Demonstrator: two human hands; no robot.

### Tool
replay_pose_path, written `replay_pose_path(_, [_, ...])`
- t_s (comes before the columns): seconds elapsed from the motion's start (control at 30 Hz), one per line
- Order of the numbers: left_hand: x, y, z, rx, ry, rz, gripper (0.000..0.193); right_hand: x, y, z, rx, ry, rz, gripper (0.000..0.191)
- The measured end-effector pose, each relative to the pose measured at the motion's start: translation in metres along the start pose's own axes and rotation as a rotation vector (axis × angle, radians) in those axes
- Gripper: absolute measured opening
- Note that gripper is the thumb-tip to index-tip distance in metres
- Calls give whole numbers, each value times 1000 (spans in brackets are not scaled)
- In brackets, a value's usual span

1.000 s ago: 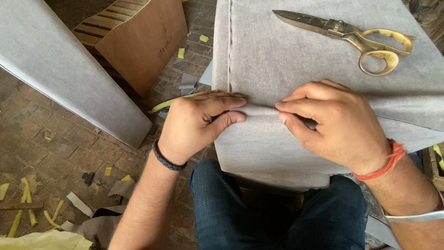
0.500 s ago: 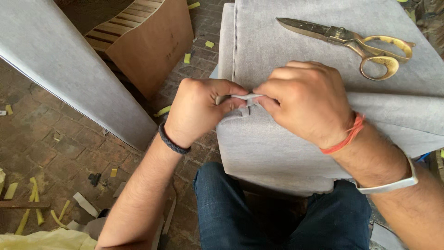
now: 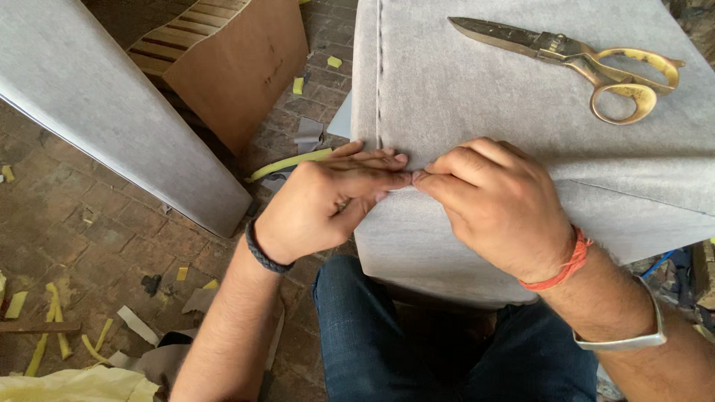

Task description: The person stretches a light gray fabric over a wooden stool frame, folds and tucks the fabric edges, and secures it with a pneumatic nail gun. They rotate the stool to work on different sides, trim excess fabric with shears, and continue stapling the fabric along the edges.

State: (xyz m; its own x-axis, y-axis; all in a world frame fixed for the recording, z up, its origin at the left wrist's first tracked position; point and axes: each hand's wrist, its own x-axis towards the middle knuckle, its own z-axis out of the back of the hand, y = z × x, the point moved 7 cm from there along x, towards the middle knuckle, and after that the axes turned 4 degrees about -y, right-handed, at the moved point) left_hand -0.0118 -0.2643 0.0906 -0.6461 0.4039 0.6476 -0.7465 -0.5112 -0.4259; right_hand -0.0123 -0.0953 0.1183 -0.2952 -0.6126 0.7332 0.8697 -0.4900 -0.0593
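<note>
Blue jeans (image 3: 417, 350) seen nearest, knees under the grey upholstered cushion (image 3: 477, 82). Left hand (image 3: 320, 205) and right hand (image 3: 499, 201) are met fingertip to fingertip at the cushion's near edge, both pinched narrow on a fold of the grey fabric beside the stitched seam (image 3: 378, 74). What else is held between the fingers cannot be told. Further back, gold-handled scissors (image 3: 581, 59) are laid flat on the cushion top, well apart from the hands. Brick floor (image 3: 89, 246) to the left is littered with yellow foam scraps (image 3: 45, 342).

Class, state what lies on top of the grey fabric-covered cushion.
Brass-handled scissors lie on the grey cushion. Left hand and right hand pinch its front edge, hiding the fabric beneath them.
</note>
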Motion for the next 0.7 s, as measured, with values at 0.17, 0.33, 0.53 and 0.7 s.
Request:
replay_pose_path(0.17, [-16,9,-13,-149,-132,-4,38,-2,-1,0,59,10,-53,28])
replay_pose_path(0.33, [-20,7,-27,-144,-492,-51,19,-4,8,9,87,50,-129,34])
replay_pose_path(0.53, [-40,3,-30,-69,-601,-30,10,-77,1,77,-48,9,-259,21])
replay_pose_path(0.7, [-52,-2,-18,-123,-606,-55,12,-256,-64,223,-555,13,-803,25])
